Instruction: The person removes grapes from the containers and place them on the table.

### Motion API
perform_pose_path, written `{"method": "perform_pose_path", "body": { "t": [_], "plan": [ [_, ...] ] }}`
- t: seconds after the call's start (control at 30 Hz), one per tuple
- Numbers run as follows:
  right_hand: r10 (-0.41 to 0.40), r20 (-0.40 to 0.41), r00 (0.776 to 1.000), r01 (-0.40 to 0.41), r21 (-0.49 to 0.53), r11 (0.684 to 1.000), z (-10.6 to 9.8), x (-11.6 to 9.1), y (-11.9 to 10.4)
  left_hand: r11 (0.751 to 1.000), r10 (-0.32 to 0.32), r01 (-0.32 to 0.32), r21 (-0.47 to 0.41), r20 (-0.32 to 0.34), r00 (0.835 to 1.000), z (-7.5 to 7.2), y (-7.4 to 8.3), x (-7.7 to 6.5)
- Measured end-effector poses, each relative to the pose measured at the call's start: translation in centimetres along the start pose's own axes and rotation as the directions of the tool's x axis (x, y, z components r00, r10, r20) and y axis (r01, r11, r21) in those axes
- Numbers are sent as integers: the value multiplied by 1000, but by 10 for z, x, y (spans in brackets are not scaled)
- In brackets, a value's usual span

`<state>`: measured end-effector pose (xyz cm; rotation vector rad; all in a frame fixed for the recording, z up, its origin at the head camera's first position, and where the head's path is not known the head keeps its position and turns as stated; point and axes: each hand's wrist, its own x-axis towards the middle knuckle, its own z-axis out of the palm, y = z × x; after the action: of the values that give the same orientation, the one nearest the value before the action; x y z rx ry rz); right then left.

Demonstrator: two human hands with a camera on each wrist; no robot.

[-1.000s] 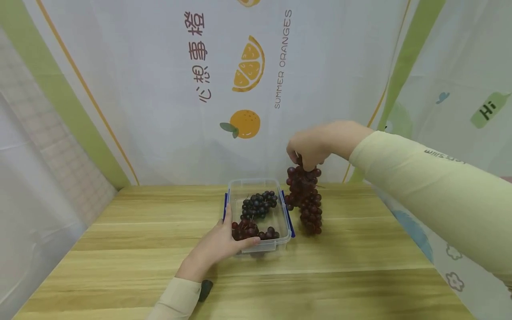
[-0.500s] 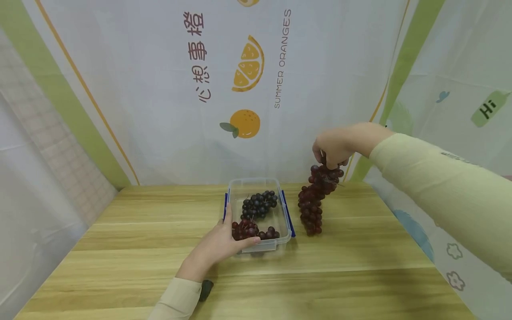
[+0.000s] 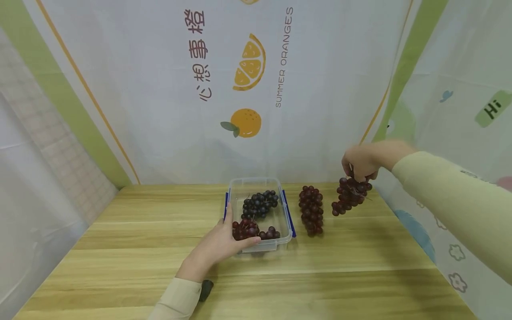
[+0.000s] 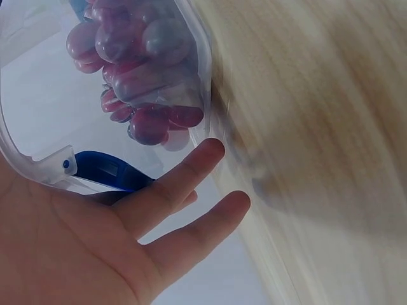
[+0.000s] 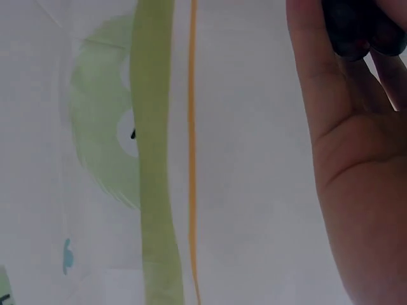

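Observation:
My right hand (image 3: 360,162) pinches a small bunch of dark red grapes (image 3: 350,195) by its top, and the bunch hangs above the table's right part. In the right wrist view a few dark grapes (image 5: 346,28) show beside the fingers. Left of that bunch, a longer bunch of red grapes (image 3: 311,211) lies on the table. My left hand (image 3: 218,240) rests against the near left corner of a clear plastic box (image 3: 280,222), its fingers extended in the left wrist view. Inside the box are black grapes (image 3: 260,204) and, nearer me, red grapes (image 3: 246,229).
The box has blue side clips (image 3: 289,213) folded outward. A small dark object (image 3: 206,290) lies beside the left sleeve on the wooden table (image 3: 132,253). A printed curtain (image 3: 320,89) hangs behind the table's far edge.
My right hand has moved right with the small bunch, away from the long bunch, which now lies apart on the table. My left hand and the box have stayed put.

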<state>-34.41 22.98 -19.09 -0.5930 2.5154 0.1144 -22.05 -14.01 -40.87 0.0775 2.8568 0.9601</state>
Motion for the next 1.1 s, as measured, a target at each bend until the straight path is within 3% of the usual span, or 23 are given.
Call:
{"method": "perform_pose_path", "body": {
  "t": [0.3, 0.47, 0.63, 0.77, 0.97, 1.1],
  "plan": [
    [77, 94, 993, -83, 58, 995, 25, 3, 16, 1000, -4, 4, -7, 3, 1000, 2, -1, 1],
    [78, 116, 990, -90, 103, 991, 36, 9, 19, 1000, -6, 6, -13, 2, 1000, 3, -2, 2],
    [60, 105, 993, -69, 84, 994, 45, 18, 22, 1000, -12, 12, -15, -7, 1000, 3, -3, 4],
    [33, 76, 997, -37, 51, 998, 54, 29, 25, 1000, -17, 17, -16, -6, 1000, 4, -4, 4],
    [-20, -44, 999, 19, -35, 999, 71, 48, 32, 1000, -11, 11, -27, -8, 1000, 3, -2, 3],
    [-38, -120, 992, 34, -32, 999, 80, 58, 39, 1000, -8, 8, -30, -4, 1000, 2, 0, 2]
  ]
}}
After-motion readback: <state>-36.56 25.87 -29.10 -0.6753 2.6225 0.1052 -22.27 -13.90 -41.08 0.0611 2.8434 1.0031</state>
